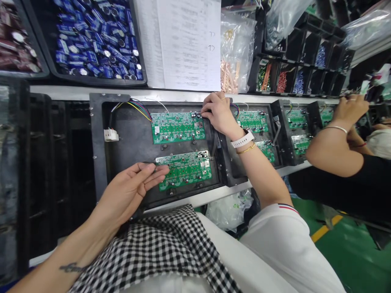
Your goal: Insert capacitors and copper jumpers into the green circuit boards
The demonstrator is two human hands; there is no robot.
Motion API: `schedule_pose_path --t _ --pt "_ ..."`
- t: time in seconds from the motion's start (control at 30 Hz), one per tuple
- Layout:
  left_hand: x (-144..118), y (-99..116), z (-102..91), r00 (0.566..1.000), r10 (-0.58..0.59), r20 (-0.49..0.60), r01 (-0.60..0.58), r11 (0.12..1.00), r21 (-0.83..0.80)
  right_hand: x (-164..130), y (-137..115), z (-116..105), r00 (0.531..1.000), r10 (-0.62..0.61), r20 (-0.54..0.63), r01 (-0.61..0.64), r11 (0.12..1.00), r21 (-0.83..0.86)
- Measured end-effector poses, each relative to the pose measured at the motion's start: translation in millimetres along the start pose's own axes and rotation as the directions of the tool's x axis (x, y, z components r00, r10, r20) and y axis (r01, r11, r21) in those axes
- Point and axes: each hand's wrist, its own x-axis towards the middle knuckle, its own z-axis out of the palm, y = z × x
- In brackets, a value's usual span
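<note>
Two green circuit boards lie in a black tray before me, an upper board and a lower board. My right hand reaches to the upper board's top right corner, fingertips pinched by small dark capacitors; they hide whatever they grip. Over the lower board's left edge is my left hand, thumb against the index finger and the other fingers extended. Anything in that pinch is too small to make out. Coloured wires run from the upper board to a white connector.
Behind the tray stand a bin of blue capacitors, printed sheets and a bag of copper-coloured parts. Divided part bins are at the back right. More trays with boards continue rightward, where a co-worker's arm reaches in.
</note>
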Motion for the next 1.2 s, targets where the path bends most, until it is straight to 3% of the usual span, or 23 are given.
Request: schedule_pose_path --t 0.1,0.4,0.67,0.87,0.97,1.07,1.13,1.2 --pt "0 0 -1.8 1.0 0.015 -0.027 -0.015 1.0 -0.001 0 -1 0 1.0 -0.006 0.017 0.006 1.0 -0.019" --pt "-2 -1 -2.4 0.999 0.04 0.037 -0.04 0.999 0.015 0 -2 -1 0.999 0.015 0.032 -0.014 1.0 -0.02" --pt "-3 0 2.7 0.999 -0.008 -0.049 0.009 1.0 0.016 0 -3 3 1.0 0.021 0.003 -0.021 1.0 0.009" --pt "-4 -2 -1.6 1.0 0.015 0.026 -0.016 1.0 0.005 -1 -8 0 0.997 0.078 -0.012 -0.078 0.996 0.038" --pt "-6 -5 -4.0 0.997 0.023 0.079 -0.024 1.0 0.003 -17 -31 -14 0.998 0.056 -0.034 -0.054 0.997 0.062" --pt "-11 -8 -4.5 0.99 0.05 0.132 -0.05 0.999 -0.005 -49 -74 -30 0.998 -0.052 -0.042 0.06 0.974 0.218" --pt "-14 -10 -3.1 0.983 0.066 0.172 -0.066 0.998 -0.008 -73 -106 -35 0.98 -0.198 -0.016 0.187 0.891 0.414" --pt "-18 -12 -0.4 0.975 0.071 0.21 -0.072 0.997 -0.002 -93 -133 -34 0.965 -0.262 -0.032 0.236 0.8 0.552"
